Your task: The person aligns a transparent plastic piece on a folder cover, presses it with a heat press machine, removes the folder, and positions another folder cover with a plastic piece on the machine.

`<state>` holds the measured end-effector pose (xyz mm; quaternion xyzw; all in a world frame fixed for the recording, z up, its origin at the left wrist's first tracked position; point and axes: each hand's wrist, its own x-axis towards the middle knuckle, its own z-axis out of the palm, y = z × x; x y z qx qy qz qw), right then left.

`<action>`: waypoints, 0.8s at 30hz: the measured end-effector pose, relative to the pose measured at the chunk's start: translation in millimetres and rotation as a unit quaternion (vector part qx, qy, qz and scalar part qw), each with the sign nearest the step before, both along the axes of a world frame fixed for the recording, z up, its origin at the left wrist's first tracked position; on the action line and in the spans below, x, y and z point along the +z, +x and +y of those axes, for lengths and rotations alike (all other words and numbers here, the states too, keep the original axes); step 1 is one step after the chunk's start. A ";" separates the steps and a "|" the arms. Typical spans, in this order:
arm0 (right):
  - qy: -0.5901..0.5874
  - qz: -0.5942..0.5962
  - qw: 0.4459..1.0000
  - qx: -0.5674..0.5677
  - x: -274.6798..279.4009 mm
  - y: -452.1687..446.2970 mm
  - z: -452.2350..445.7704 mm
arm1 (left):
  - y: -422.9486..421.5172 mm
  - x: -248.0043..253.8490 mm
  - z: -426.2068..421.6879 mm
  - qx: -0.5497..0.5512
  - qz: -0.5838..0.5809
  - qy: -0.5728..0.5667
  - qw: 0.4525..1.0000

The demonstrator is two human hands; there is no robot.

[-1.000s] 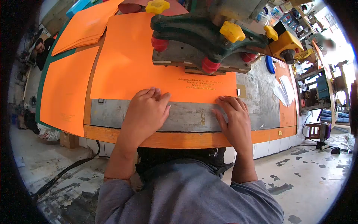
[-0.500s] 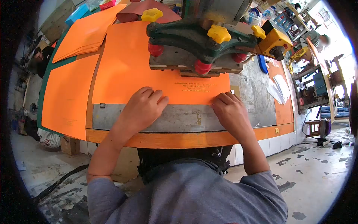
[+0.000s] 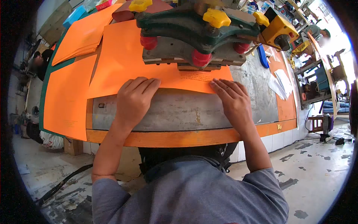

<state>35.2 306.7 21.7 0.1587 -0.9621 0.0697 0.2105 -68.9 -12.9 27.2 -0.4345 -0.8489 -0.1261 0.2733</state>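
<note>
The worktop [image 3: 186, 139] spans the view, its wooden edge running in front of the person's torso, with a grey metal plate [image 3: 175, 112] set along that edge. Over it hangs the green press head [image 3: 175, 26], with yellow knobs on top and red collars below. The orange sheet [image 3: 123, 56] lies partly under the press head, its near edge raised and bowed above the metal plate. Left of it, another orange sheet [image 3: 69, 99] lies in front of a stack of orange sheets [image 3: 84, 31].

Both forearms reach forward over the wooden edge, elbows out and wrists turned inward. The hands are well apart, backs up, each clamped on the near edge of the orange sheet. The left hand [image 3: 135, 98] points forward and to the right, its fingers bent and close together over the edge. The right hand [image 3: 234, 98] angles forward and to the left, fingers straighter, tips just beside the lines of small print [image 3: 195, 77]. Both thumbs are hidden from the camera.
</note>
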 end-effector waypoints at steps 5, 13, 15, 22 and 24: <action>-0.027 -0.039 0.999 0.020 22.9 32.8 1.3 | 34.0 31.1 -17.7 -0.049 -0.094 -0.067 0.992; -0.196 -0.159 0.966 0.059 4.6 64.9 -11.5 | 70.0 24.4 -17.9 -0.069 -0.330 -0.087 0.937; -0.206 -0.119 0.971 0.026 -9.8 61.2 -25.3 | 66.6 6.0 9.8 -0.018 -0.299 -0.008 0.954; -0.215 -0.061 0.974 -0.028 -22.3 57.7 -45.5 | 42.1 -21.1 91.4 -0.024 -0.224 -0.004 0.974; -0.218 -0.062 0.974 -0.030 -24.2 58.1 -45.6 | 39.4 -18.1 102.9 -0.028 -0.235 -0.016 0.971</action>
